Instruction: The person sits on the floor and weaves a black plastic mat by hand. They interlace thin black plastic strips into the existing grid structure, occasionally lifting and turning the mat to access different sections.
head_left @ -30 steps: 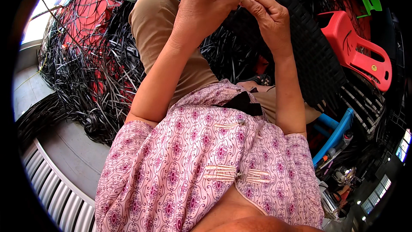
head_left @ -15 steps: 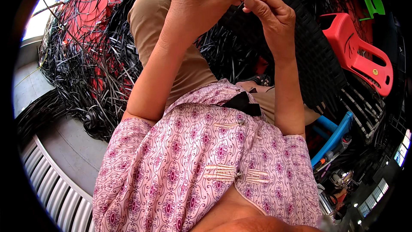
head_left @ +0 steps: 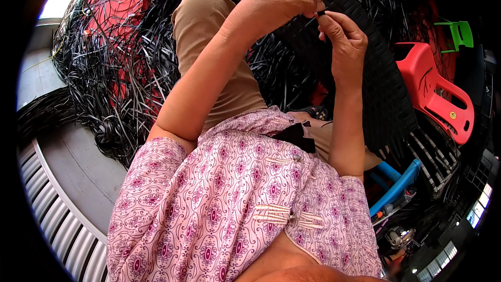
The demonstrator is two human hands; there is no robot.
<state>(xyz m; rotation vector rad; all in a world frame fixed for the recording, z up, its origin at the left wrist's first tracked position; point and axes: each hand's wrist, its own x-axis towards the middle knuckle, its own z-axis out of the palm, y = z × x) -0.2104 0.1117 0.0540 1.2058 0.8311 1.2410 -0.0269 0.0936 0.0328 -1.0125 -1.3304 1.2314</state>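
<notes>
While the left hand point(head_left: 279, 1) and right hand point(head_left: 346, 44) are apparently pinching a small dark piece point(head_left: 321, 13) at upper centre-right, before the black woven panel point(head_left: 385, 86), fine finger-work is seemingly proceeding, the next move calling for steady, close grips.

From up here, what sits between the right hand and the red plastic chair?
In the head view, a black woven panel fills the stretch between the right hand and the red plastic chair.

A red plastic chair point(head_left: 415, 70) and green chairs point(head_left: 462, 34) at right; a grey slatted seat point(head_left: 56, 185) lower left
</notes>
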